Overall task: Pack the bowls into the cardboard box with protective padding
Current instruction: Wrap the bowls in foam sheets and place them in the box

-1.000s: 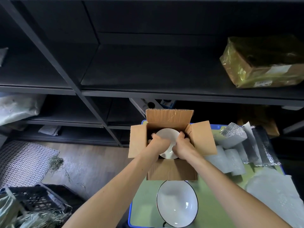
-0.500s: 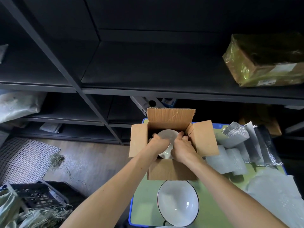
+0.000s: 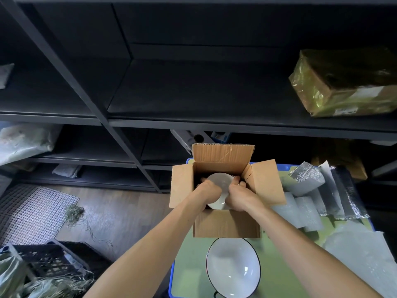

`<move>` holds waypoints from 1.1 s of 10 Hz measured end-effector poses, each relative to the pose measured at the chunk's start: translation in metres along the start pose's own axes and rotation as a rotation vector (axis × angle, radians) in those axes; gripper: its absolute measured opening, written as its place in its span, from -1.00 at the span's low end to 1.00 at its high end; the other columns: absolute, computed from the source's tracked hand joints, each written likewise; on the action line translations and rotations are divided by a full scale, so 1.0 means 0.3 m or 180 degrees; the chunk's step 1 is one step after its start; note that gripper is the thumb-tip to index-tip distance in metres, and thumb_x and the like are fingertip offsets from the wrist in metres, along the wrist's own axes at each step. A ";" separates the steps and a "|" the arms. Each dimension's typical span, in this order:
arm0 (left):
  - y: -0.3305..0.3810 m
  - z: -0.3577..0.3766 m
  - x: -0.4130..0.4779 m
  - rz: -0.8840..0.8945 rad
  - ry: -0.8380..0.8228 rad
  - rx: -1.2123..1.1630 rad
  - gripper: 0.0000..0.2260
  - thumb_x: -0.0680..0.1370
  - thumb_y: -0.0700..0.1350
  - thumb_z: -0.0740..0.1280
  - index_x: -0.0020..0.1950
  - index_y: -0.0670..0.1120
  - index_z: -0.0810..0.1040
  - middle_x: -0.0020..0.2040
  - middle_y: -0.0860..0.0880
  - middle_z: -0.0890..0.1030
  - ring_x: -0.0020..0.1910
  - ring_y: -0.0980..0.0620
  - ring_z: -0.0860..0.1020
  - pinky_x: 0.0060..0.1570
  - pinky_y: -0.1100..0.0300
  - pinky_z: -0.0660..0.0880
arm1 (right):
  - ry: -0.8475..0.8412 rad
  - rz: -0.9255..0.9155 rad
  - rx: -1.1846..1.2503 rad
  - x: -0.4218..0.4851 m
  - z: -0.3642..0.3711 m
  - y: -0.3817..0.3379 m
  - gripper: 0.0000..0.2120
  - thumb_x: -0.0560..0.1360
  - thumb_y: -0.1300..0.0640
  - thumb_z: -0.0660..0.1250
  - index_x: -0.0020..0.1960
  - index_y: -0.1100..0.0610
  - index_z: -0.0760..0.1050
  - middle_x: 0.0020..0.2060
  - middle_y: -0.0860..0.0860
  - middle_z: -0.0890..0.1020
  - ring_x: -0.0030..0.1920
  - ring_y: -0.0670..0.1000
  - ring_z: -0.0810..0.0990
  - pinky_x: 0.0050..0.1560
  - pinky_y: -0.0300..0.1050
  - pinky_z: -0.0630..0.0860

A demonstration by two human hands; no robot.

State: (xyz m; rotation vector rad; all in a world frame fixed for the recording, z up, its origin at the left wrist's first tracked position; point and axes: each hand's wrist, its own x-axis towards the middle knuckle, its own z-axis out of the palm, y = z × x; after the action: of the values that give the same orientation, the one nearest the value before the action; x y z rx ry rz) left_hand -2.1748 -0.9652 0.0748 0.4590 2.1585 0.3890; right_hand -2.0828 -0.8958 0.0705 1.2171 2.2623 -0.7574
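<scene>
- Left hand (image 3: 209, 190) is reached into the open cardboard box (image 3: 225, 222), with its fingers curled over the left rim of the white bowl (image 3: 221, 181), which is gripped.
- At the near left, a black crate (image 3: 49, 261) is seen on the wooden floor, with dry straw (image 3: 74, 211) scattered beside it and a white mesh sheet (image 3: 28, 211) laid further off.
- The cardboard box is set on a green surface with a blue rim (image 3: 189, 265), and all four of its flaps are folded outward.
- The white bowl is held tilted within the box opening, between the two hands and below the level of the flaps.
- Right hand (image 3: 239, 197) is closed on the right rim of the same bowl, with the thumb laid over the edge.
- A second bowl (image 3: 233, 267), white with a dark rim, is stood upright on the green surface, just near of the box.
- To the right of the box, pale foam sheets (image 3: 305, 211) are laid on the surface, with silver foil padding (image 3: 307, 176) piled beyond them.
- At the far right, a parcel wrapped in yellowish film (image 3: 343, 87) is placed on a dark shelf (image 3: 193, 93).
</scene>
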 end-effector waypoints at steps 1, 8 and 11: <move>-0.022 0.021 0.011 -0.0004 0.0011 0.0031 -0.44 0.65 -0.10 0.16 0.61 -0.02 0.04 0.50 -0.20 0.33 0.33 -0.14 0.47 -0.37 0.26 0.11 | -0.0015 -0.0012 -0.0078 -0.016 0.009 -0.012 -0.32 0.61 0.20 0.16 0.57 0.36 -0.13 0.46 0.29 0.22 0.41 0.27 0.35 0.33 0.07 0.35; -0.045 0.025 -0.075 0.1136 0.0073 0.1929 -0.66 0.65 -0.38 -0.02 0.33 -0.36 0.42 0.32 -0.45 0.40 0.32 -0.34 0.38 0.34 -0.22 0.32 | -0.0005 -0.0077 -0.0426 -0.038 0.016 -0.006 -0.50 0.62 0.16 0.21 0.47 0.38 0.21 0.37 0.24 0.36 0.30 0.22 0.48 0.17 -0.01 0.43; -0.032 -0.019 -0.058 0.1140 -0.0153 0.2431 -0.68 0.64 -0.40 0.04 0.33 -0.38 0.44 0.39 -0.41 0.37 0.42 -0.40 0.29 0.42 -0.20 0.26 | 0.0119 -0.0202 -0.0656 -0.051 -0.004 -0.016 -0.64 0.62 0.22 0.16 0.37 0.33 0.40 0.34 0.24 0.47 0.35 0.19 0.43 0.25 -0.05 0.41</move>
State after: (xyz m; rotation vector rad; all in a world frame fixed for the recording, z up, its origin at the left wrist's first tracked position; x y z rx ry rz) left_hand -2.1715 -0.9823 0.0862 1.2707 2.1185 -0.2823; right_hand -2.0793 -0.9064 0.0822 1.0759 2.3524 -0.5122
